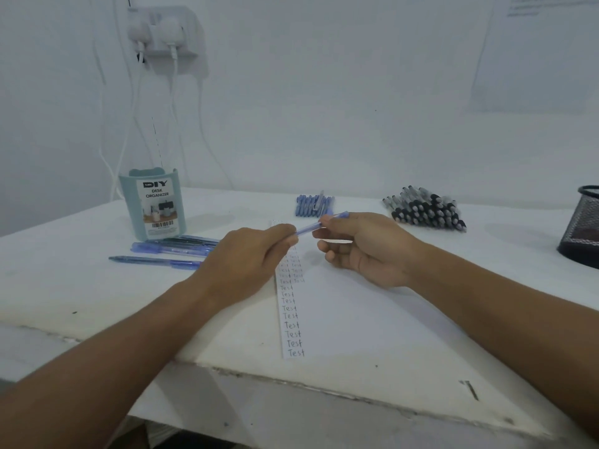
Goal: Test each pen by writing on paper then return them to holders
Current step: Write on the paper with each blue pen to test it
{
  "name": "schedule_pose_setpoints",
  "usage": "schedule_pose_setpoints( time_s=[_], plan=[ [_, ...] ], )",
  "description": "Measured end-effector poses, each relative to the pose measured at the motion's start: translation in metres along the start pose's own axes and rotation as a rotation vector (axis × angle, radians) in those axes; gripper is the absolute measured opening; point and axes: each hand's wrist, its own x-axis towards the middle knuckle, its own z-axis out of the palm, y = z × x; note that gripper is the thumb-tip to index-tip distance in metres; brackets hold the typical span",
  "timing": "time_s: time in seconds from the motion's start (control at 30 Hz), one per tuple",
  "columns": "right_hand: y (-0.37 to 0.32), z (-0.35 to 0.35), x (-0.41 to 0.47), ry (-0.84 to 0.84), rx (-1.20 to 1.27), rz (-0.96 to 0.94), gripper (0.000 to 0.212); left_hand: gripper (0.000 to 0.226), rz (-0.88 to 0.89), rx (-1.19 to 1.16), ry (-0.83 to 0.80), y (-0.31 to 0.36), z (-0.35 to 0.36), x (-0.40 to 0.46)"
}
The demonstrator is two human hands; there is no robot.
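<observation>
Both hands hold one blue pen (309,227) above the paper (350,306). My left hand (249,257) pinches its near end, and my right hand (363,246) grips the far end between thumb and fingers. The paper carries columns of the handwritten word "Test" down its left edge. A pale green desk organizer (155,205) stands at the left, and a black mesh holder (581,228) sits at the right edge. Three blue pens (168,251) lie in front of the organizer.
A row of blue pens (313,206) lies behind my hands, with a heap of black pens (424,210) to its right. White cables hang from a wall socket (165,37) behind the organizer. The table's chipped front edge (291,380) runs below the paper.
</observation>
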Motion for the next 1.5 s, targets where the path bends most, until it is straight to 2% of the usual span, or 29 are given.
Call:
schedule_pose_setpoints(
  time_s=[0.13, 0.23, 0.37, 0.5, 0.6, 0.7, 0.8, 0.83, 0.97, 1.13, 1.5],
  plan=[
    [-0.004, 0.000, 0.000, -0.018, 0.026, -0.049, 0.010, 0.036, -0.080, -0.070, 0.014, -0.001, 0.000, 0.002],
    [-0.006, 0.002, 0.000, -0.043, 0.089, -0.077, 0.014, 0.023, -0.128, -0.108, 0.017, 0.000, -0.001, 0.002],
    [-0.014, -0.005, 0.000, 0.035, 0.185, -0.160, 0.021, 0.024, -0.157, -0.090, 0.027, -0.001, -0.005, -0.001],
    [-0.020, -0.013, -0.003, 0.070, 0.013, -0.229, 0.026, 0.021, -0.176, -0.075, -0.002, -0.005, -0.004, -0.001],
    [-0.017, -0.011, -0.011, 0.045, -0.128, -0.193, 0.009, 0.020, -0.166, -0.029, -0.030, -0.006, -0.002, 0.000],
    [-0.008, -0.002, -0.023, -0.037, -0.171, -0.154, 0.007, 0.021, -0.163, 0.004, -0.058, -0.007, -0.001, 0.001],
    [0.008, 0.004, -0.034, -0.082, -0.197, -0.149, 0.037, 0.022, -0.146, 0.009, -0.067, -0.009, 0.000, 0.001],
    [0.011, 0.007, -0.036, -0.089, -0.224, -0.168, 0.040, 0.023, -0.147, 0.008, -0.074, -0.009, 0.000, 0.001],
    [0.013, 0.012, -0.033, -0.092, -0.358, -0.229, 0.026, 0.024, -0.157, 0.002, -0.087, -0.007, 0.000, 0.002],
    [0.015, 0.015, -0.031, -0.137, -0.313, -0.193, 0.033, 0.024, -0.149, 0.006, -0.075, -0.006, 0.000, 0.002],
    [0.019, 0.015, -0.030, -0.142, -0.348, -0.222, 0.030, 0.025, -0.144, 0.006, -0.080, -0.010, 0.003, 0.002]
  ],
)
